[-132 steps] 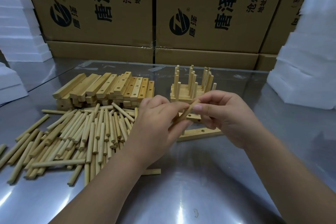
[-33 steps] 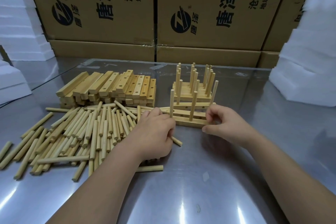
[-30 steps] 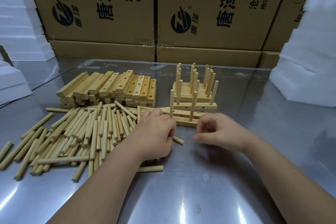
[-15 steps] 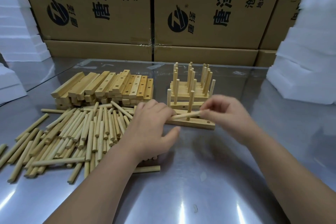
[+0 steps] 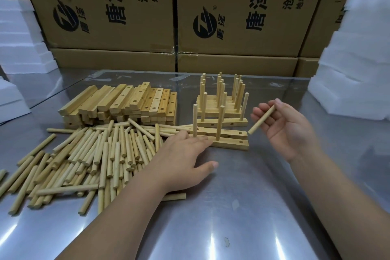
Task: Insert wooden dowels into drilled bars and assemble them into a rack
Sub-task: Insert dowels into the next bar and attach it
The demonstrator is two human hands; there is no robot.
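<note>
Right hand (image 5: 289, 133) lifted dowel (image 5: 262, 119) off bar (image 5: 230, 144) (pinched in fingers (image 5: 256, 116)).

Steel table (image 5: 242, 207) under dowels (image 5: 101, 154), bars (image 5: 126, 101).

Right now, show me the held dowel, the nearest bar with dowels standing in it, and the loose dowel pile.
Held dowel (image 5: 261, 119): head view, middle of its shaft.
Nearest bar (image 5: 229, 145): head view, bare front face.
Loose dowel pile (image 5: 114, 154): head view, centre of the heap.
</note>
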